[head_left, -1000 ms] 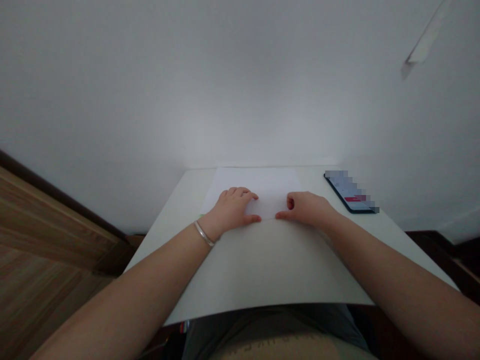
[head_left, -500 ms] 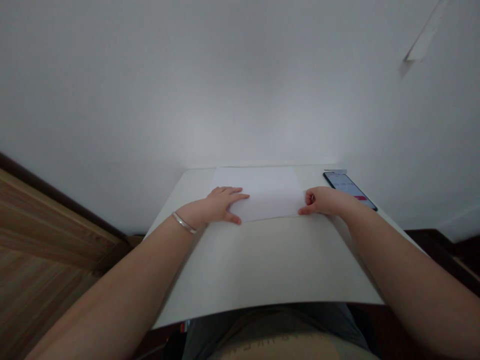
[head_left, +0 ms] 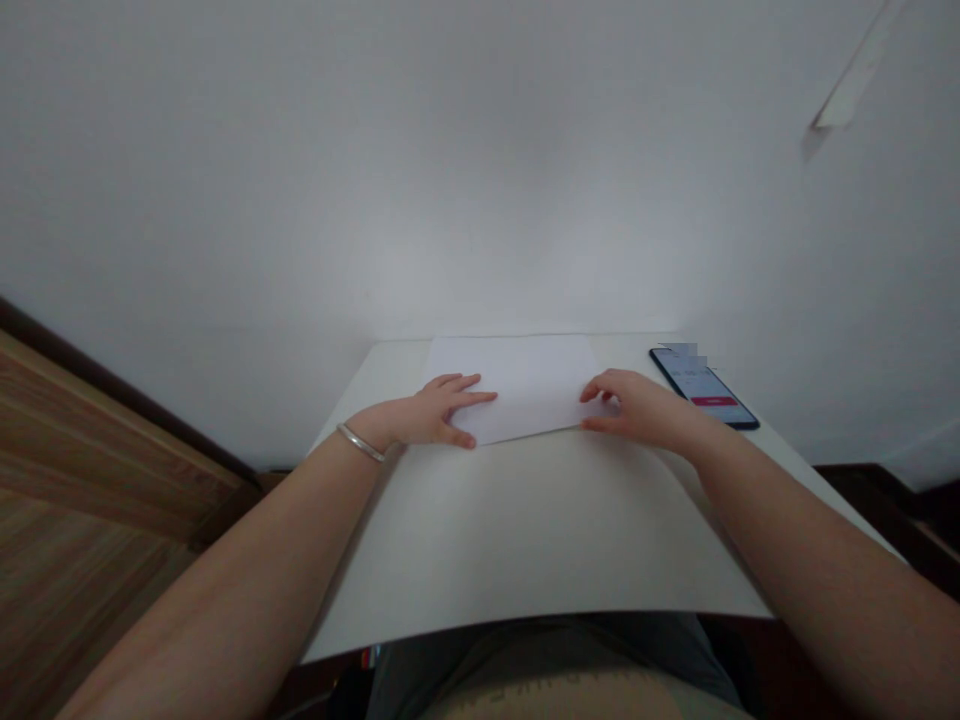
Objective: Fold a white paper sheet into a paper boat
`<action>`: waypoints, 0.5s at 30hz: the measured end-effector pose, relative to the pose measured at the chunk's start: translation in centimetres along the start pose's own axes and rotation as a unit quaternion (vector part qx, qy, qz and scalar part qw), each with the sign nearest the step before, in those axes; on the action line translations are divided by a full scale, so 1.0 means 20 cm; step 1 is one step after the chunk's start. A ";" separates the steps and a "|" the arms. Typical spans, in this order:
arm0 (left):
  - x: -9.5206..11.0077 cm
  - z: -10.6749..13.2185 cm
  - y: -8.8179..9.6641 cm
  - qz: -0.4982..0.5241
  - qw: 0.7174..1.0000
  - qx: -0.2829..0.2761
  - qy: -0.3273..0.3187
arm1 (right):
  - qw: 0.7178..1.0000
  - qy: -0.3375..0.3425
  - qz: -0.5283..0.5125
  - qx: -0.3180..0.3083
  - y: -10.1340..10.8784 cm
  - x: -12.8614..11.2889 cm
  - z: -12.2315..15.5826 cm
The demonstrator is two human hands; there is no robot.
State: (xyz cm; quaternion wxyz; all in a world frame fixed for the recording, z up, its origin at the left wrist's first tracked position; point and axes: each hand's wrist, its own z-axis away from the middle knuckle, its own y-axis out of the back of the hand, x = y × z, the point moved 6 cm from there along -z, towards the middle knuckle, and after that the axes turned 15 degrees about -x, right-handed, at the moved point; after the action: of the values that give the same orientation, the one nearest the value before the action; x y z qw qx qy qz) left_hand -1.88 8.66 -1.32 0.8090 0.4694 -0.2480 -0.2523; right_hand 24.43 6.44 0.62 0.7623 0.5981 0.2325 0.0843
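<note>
The left hand (head_left: pixel 442 410) lies with its grip apart, flat on the near left corner of the paper sheet (head_left: pixel 525 380). The right hand (head_left: pixel 637 408), fingers loose and not clamped, rests on the near right corner. The sheet lies far on the worktop (head_left: pixel 525 530), left of a phone (head_left: pixel 705 388). I judge the step is pressing the sheet flat; a next move needs both corners steady.

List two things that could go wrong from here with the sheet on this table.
1. The phone lies close beside the right hand, near the right edge of the table; a sideways sweep might knock it off.
2. The left hand presses only the near left corner of the paper, so the sheet may slip or crease crookedly.
</note>
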 end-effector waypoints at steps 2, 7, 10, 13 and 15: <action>0.01 -0.01 0.00 -0.001 1.000 0.008 0.016 | 0.996 0.080 0.022 0.028 -0.03 -0.12 -0.01; 0.03 -0.03 -0.02 0.024 0.994 0.008 0.102 | 0.986 0.130 0.096 0.045 -0.09 -0.26 -0.04; 0.07 -0.04 -0.03 0.022 0.989 0.060 0.134 | 0.982 0.127 0.129 0.054 -0.09 -0.29 -0.05; 0.10 -0.06 -0.01 0.021 0.980 0.136 0.143 | 0.977 0.135 0.158 0.056 -0.09 -0.31 -0.06; 0.10 -0.07 0.00 0.038 0.973 0.177 0.143 | 0.974 0.140 0.172 0.056 -0.09 -0.32 -0.06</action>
State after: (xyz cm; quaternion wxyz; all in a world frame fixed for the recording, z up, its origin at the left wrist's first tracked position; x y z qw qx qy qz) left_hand 0.50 8.19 -1.55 0.7494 0.6263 -0.1882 -0.1040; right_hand 17.99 4.30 0.27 0.6619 0.6530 0.2349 0.2834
